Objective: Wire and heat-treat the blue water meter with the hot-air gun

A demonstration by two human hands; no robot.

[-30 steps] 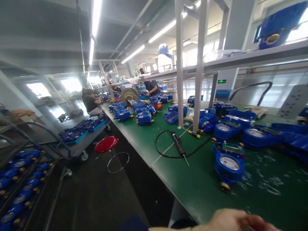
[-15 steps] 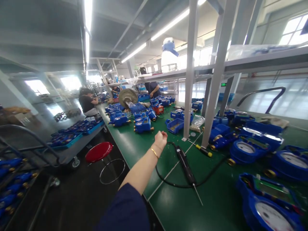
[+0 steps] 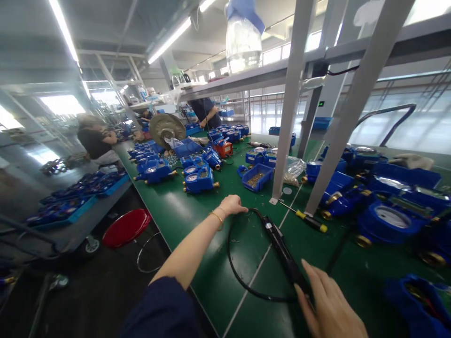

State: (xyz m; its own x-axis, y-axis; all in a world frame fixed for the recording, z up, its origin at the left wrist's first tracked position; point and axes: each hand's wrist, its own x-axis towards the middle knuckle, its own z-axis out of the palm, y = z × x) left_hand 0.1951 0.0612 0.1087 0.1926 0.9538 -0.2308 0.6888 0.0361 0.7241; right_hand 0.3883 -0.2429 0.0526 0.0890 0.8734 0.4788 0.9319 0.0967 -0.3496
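On the green bench, electric screwdriver lies diagonally, tip end under right hand, fingers laid open on it; left hand loosely curled by its cable.

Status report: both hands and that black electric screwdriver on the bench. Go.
Left hand open, fingers on the black cable loop. Right hand on the electric screwdriver, grip unclear. Yellow-handled screwdriver lies just beyond.
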